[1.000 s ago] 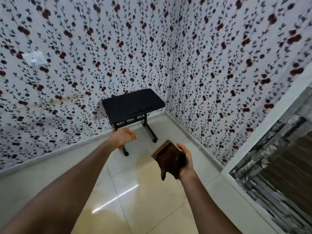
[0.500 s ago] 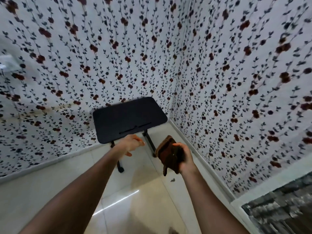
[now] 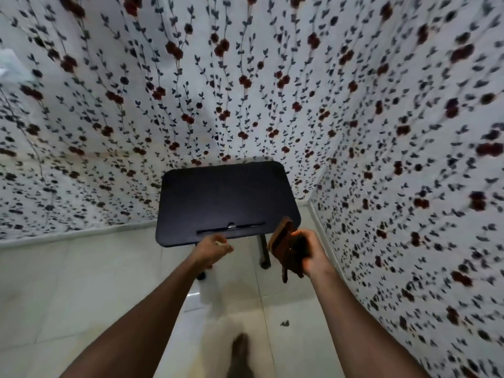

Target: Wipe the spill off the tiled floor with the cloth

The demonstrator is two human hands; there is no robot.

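- Cloth, brown and folded (image 3: 286,248), hangs in the air off the pale glossy tiled floor (image 3: 81,290), at 3 o'clock of the left hand.
- Left hand (image 3: 211,249) is held out with loosely curled fingers, holding nothing, just below the near edge of the black rounded surface (image 3: 226,197).
- Right hand (image 3: 309,252) grips the cloth, fingers curled round it.
- A small dark speck (image 3: 285,323) lies on the floor at 6 o'clock of the cloth, near the flowered wall (image 3: 409,159).

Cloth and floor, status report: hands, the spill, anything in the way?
Right hand grips brown cloth, held in the air. Left hand empty, loosely curled. Small dark bit on floor tiles, unwiped. Black table stands ahead.
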